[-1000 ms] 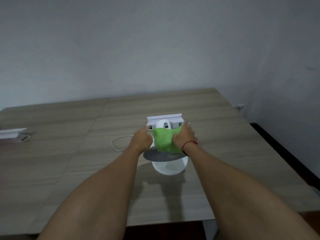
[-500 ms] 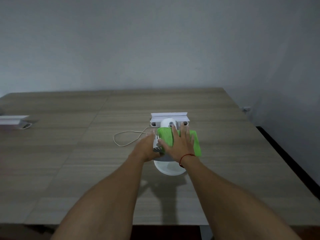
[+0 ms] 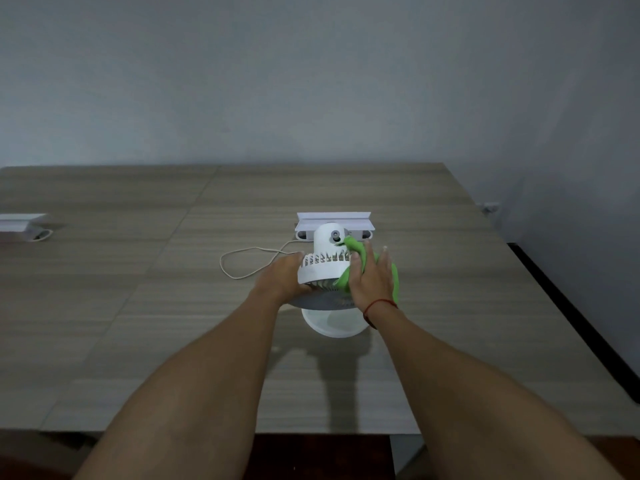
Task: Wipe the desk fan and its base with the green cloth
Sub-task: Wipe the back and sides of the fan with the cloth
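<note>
Head view: the right hand [image 3: 372,280] lies flat, fingers straight and spread, pressing the green cloth [image 3: 394,271] against the right side of the desk fan [image 3: 320,268]. A fold of the cloth pokes up by the thumb toward the domed motor housing. The left hand [image 3: 282,277] curls round the left rim of the tilted fan head, bracing it. The fan stands near the middle of the surface [image 3: 138,306], with its round base [image 3: 332,325] showing on the near side below the head. The fan looks like light, hard, smooth white plastic with a ribbed rear grille. It would probably slide or tip under a push, so a hold on the rim opposite the wiping hand seems sound. The ribs may snag the soft, limp cloth. A thin pale cord [image 3: 249,258] loops off to the left, and a white box [image 3: 334,219] sits just behind the fan.
</note>
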`<state>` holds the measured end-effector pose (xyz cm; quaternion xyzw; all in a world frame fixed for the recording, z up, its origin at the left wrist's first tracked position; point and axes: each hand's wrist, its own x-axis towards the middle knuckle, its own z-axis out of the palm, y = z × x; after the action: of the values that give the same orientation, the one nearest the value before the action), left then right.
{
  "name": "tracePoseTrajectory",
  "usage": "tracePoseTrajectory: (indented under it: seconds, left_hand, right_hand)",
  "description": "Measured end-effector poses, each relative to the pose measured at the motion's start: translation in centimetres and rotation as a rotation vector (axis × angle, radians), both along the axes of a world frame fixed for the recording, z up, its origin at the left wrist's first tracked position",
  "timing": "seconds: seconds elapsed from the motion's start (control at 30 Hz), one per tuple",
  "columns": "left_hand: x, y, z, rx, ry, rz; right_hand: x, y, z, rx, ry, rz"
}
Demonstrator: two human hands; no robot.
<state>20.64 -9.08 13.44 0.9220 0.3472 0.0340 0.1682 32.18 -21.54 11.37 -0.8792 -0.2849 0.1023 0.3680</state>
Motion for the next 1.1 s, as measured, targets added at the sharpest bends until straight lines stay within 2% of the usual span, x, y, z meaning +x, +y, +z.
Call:
tracePoseTrajectory:
  seconds: [0.1,0.37,0.47,0.63,0.8,0.97,1.1]
  left_hand:
    - [0.1,0.0,0.1,-0.015,-0.012,0.004]
    - [-0.1,-0.2,0.1,-0.059,-0.086,0.041]
    - [-0.3,0.2,0.1,-0.081,-0.105,0.044]
    - [0.0,0.1,-0.1,-0.067,-0.116,0.026]
    - [0.1,0.9,-0.4,-0.056,-0.112,0.019]
    - [0.5,0.9,-0.6,-0.028,-0.093,0.005]
    - [0.9,0.6,0.0,-0.021,-0.025,0.011]
  right_hand:
    - [0.0,0.2,0.3,-0.050,-0.016,0.068]
    - [-2.7,1.6,0.1,-0.100,-0.457,0.297]
    - [-2.5,1.7,-0.3,-0.069,-0.540,0.334]
    - [-1.1,1.1,-1.0,-0.006,-0.459,0.194]
    - [0.4,1.0,-1.9,0.115,-0.101,-0.044]
    - [1.6,1.5,-2.8,0.363,0.143,-0.224]
    - [1.8,1.4,-2.5,0.288,0.192,-0.222]
